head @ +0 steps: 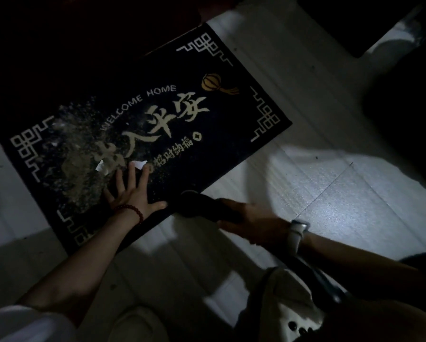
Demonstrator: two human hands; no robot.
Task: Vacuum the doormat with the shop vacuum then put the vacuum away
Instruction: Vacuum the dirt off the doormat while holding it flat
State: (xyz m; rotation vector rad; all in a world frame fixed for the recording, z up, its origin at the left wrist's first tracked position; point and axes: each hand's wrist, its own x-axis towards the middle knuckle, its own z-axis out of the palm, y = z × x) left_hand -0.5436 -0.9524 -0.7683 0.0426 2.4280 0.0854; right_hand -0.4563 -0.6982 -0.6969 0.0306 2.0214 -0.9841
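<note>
A dark doormat [231,99] with pale "WELCOME HOME" lettering lies slanted on the pale tiled floor. Grit and bits of white paper [100,166] cover its left half. My left hand [130,193] presses flat on the mat near its front edge, fingers spread, a bead bracelet on the wrist. My right hand [251,220] grips the black vacuum hose nozzle [202,206], whose mouth sits at the mat's front edge beside my left thumb. The hose runs back under my right arm to the shop vacuum body [293,309] at the lower right.
The scene is dim, with one bright patch of light on the tiles [330,188] to the right of the mat. Dark shapes stand at the upper right [404,119] and along the top. My shoe [137,324] shows at the bottom.
</note>
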